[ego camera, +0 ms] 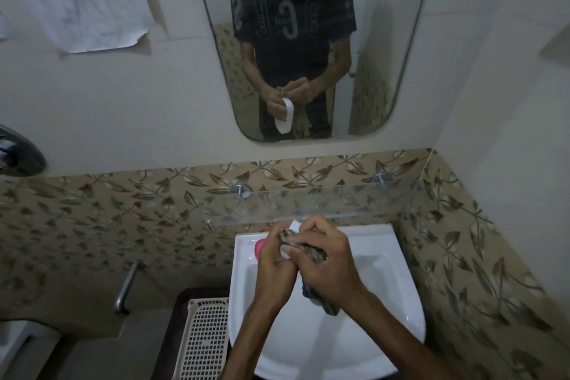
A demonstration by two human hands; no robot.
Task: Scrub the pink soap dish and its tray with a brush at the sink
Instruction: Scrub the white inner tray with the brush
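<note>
Both hands are held together above the white ceramic sink [401, 281]: the left hand [274, 268] has its fingers curled round a white oval plastic tray [294, 227], of which only the upper end shows above the knuckles. The right hand [324, 265] is clenched round a mottled grey-brown cloth [308, 251], pressing it against the tray, with the cloth's tail hanging below the wrist. One pink soap dish [258, 248] lies on the sink's rear left ledge, just beside the left hand and largely hidden by it.
</note>
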